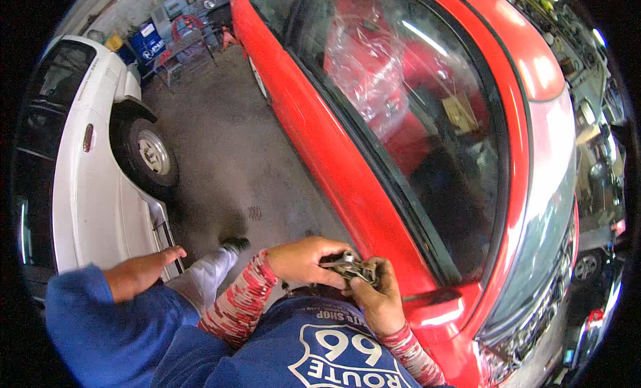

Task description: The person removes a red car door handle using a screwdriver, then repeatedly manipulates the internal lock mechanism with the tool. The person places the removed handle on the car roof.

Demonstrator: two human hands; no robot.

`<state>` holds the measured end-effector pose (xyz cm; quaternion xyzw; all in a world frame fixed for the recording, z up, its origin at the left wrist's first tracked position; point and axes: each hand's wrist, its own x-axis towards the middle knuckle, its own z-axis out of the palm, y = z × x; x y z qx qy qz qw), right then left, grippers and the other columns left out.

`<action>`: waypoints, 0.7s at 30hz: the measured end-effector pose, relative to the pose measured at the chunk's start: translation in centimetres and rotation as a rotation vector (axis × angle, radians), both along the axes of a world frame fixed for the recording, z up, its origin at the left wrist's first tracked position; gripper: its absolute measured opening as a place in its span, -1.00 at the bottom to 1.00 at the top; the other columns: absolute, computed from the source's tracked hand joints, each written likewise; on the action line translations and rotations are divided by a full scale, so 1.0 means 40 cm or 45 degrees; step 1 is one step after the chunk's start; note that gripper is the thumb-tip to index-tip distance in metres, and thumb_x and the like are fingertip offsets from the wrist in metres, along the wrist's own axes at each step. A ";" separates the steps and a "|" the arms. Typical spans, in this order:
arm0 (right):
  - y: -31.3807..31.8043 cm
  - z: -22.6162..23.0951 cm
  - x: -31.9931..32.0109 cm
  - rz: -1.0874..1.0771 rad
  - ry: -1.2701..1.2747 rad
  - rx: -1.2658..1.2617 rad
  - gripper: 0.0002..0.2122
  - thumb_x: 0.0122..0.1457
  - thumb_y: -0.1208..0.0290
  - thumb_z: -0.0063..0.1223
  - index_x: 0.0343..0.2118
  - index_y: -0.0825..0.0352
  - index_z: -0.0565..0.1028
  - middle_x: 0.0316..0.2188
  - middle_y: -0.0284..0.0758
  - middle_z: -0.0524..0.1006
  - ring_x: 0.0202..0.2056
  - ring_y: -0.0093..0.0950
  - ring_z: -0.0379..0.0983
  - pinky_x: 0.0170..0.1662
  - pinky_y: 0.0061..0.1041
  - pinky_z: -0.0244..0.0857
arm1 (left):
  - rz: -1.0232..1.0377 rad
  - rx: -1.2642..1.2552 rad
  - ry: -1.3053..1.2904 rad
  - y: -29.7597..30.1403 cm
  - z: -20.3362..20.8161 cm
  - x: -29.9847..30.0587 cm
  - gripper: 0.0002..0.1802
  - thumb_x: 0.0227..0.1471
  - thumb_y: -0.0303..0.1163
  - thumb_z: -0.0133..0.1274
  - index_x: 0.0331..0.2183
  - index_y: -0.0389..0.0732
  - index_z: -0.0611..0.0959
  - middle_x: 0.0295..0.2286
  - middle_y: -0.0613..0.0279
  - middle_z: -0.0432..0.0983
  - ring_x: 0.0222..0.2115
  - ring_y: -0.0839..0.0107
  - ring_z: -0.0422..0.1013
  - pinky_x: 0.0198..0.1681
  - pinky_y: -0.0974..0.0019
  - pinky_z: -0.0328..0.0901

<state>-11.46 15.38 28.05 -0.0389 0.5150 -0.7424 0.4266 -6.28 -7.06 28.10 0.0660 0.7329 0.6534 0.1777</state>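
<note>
In front of my chest, beside the red car (354,194), I hold a small metal mechanism (352,266) between both hands. It has a dull, greasy look, with a round silver end sticking up; its exact kind is unclear. My left hand (308,260) grips it from the left, thumb and fingers closed on its edge. On the other side, my right hand (378,296) pinches it with the thumb over the top. Fingers cover part of the piece. Red-and-white patterned sleeves cover both my forearms.
A co-worker in a blue shirt (100,324) stands close on my left, one forearm (143,273) reaching forward. Beyond is a white vehicle (100,167). The red car's window (427,114) shows plastic-wrapped seats. A blue drum (147,42) and a metal stand (183,51) are at the far left.
</note>
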 end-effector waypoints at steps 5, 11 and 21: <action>-0.059 0.043 -0.086 -0.015 0.192 0.017 -0.68 0.20 0.67 0.09 -0.04 0.30 0.28 -0.17 -0.24 0.49 -0.23 -0.46 0.52 -0.17 -0.47 0.49 | 0.064 0.027 0.134 -0.051 0.033 -0.078 -0.46 0.10 -0.24 0.32 0.05 -0.26 0.56 -0.16 0.24 0.62 -0.12 0.53 0.45 0.02 0.28 0.37; -0.178 0.071 -0.170 -0.193 0.388 -0.068 -0.65 0.16 0.66 0.24 -0.06 0.35 0.32 -0.12 -0.26 0.47 -0.14 -0.53 0.45 -0.05 -0.49 0.43 | 0.065 -0.078 0.278 -0.169 0.105 -0.199 -0.43 0.08 -0.28 0.34 0.06 -0.32 0.57 -0.15 0.19 0.64 -0.11 0.52 0.48 0.01 0.30 0.38; -0.469 0.177 -0.458 -0.402 0.557 -0.458 -0.50 0.16 0.70 0.19 0.15 0.42 0.27 0.00 -0.20 0.45 -0.05 -0.44 0.48 0.02 -0.40 0.43 | -0.126 -0.282 0.445 -0.471 0.334 -0.570 -0.50 0.05 -0.40 0.35 0.01 -0.37 0.61 -0.19 0.19 0.65 -0.18 0.52 0.52 -0.08 0.35 0.41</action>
